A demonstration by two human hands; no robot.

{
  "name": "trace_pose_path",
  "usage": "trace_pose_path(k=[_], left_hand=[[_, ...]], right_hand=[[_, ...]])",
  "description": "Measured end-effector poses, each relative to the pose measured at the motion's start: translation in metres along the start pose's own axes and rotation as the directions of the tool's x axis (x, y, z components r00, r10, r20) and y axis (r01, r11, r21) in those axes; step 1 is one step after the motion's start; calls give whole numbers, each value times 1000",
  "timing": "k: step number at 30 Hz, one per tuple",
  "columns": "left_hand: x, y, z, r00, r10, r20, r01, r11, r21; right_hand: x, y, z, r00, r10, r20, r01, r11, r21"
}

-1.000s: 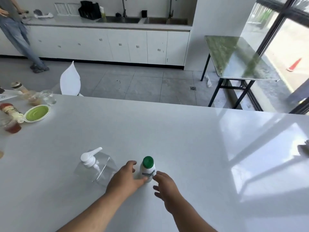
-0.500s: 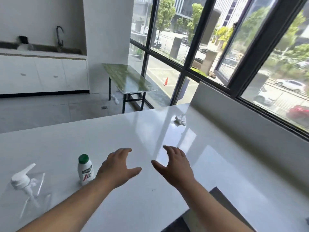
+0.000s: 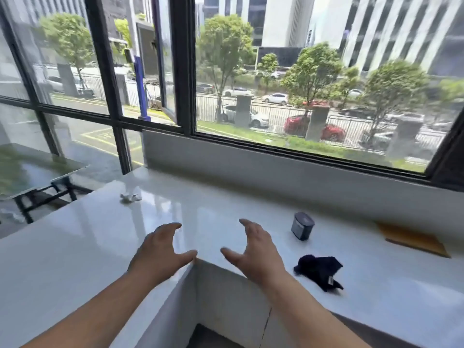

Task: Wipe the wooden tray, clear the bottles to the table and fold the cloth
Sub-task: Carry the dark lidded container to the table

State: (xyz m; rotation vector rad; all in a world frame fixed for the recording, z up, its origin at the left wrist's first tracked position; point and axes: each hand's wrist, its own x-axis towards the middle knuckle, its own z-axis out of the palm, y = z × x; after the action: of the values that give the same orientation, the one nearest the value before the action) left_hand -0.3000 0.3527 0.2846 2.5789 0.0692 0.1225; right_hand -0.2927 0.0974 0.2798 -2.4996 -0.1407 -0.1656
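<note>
A crumpled dark cloth lies on the white counter, right of my hands. Part of a wooden tray shows flat at the far right, near the wall under the window. My left hand hovers over the counter's inner corner with fingers spread and nothing in it. My right hand is likewise open and empty, a little left of the cloth. No bottles are in view.
A small grey cylindrical object stands on the counter behind the cloth. A crumpled white scrap lies farther back on the left. The counter is L-shaped, with a drop at the inner corner below my hands. A green-topped table stands at left.
My view has swung right, away from the green-capped bottle and pump bottle, which have left the frame. Both hands let go and moved right, open, over the counter's corner. The cloth and tray came into view.
</note>
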Motion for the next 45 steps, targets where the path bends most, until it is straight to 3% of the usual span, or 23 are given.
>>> trace_pose_path(k=[9, 17, 24, 36, 45], left_hand=[[58, 223, 141, 972, 190, 135, -188, 982, -33], [101, 333, 220, 902, 363, 232, -379, 925, 27], [160, 333, 269, 872, 379, 310, -401, 916, 8], [335, 291, 290, 874, 323, 362, -342, 940, -13], [389, 280, 342, 840, 277, 467, -306, 952, -13]], right_hand=[[-11, 221, -144, 941, 283, -185, -276, 959, 60], [-16, 325, -193, 842, 455, -290, -433, 891, 140], [16, 359, -174, 806, 530, -262, -511, 848, 141], [169, 350, -132, 779, 600, -182, -599, 798, 66], [234, 386, -107, 748, 659, -83, -658, 752, 45]])
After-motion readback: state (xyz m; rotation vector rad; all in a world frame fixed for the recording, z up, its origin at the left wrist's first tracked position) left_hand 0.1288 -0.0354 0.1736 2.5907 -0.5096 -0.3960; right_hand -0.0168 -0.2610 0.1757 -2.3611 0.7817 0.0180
